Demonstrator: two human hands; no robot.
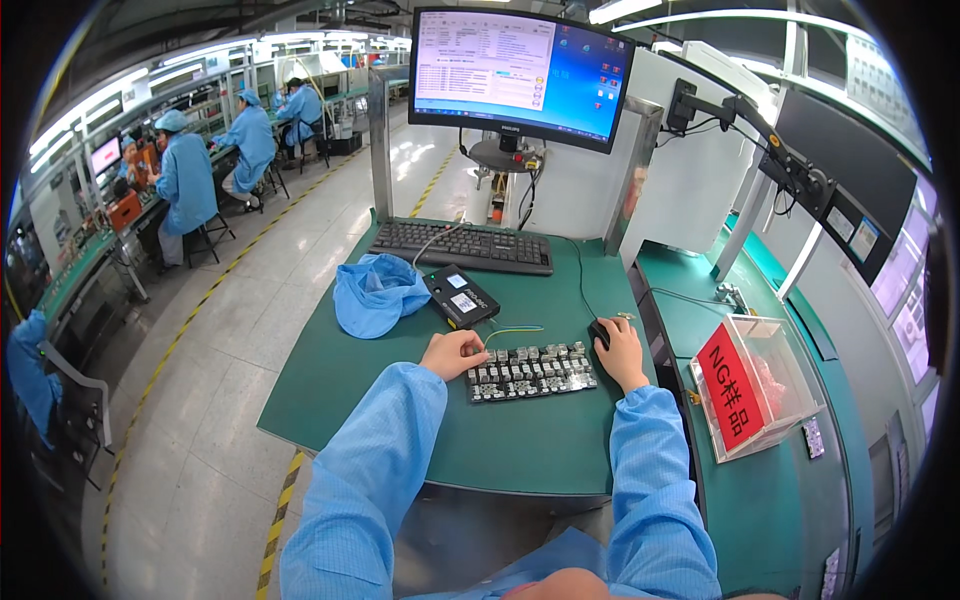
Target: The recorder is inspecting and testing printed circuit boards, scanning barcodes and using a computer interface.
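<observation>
My left hand point(452, 355) is closed in a pinch at the upper left corner of a panel of small circuit boards point(530, 374). Thin coloured wires point(520, 328) loop from a black programmer box point(461, 297) back to those fingertips; the held wire end is hidden. The panel lies flat on the green desk mat, carrying rows of white and metallic parts. Just right of it, my right hand point(624, 356) rests over a black computer mouse point(601, 334), fingers curved round it. Above the programmer box is a black keyboard point(463, 247).
A blue cloth cap point(378, 294) lies left of the programmer box. The monitor point(520, 72) stands behind the keyboard. On the right-hand bench sits a clear box point(757, 388) with a red label. Several people in blue coats point(188, 185) work at a bench far left.
</observation>
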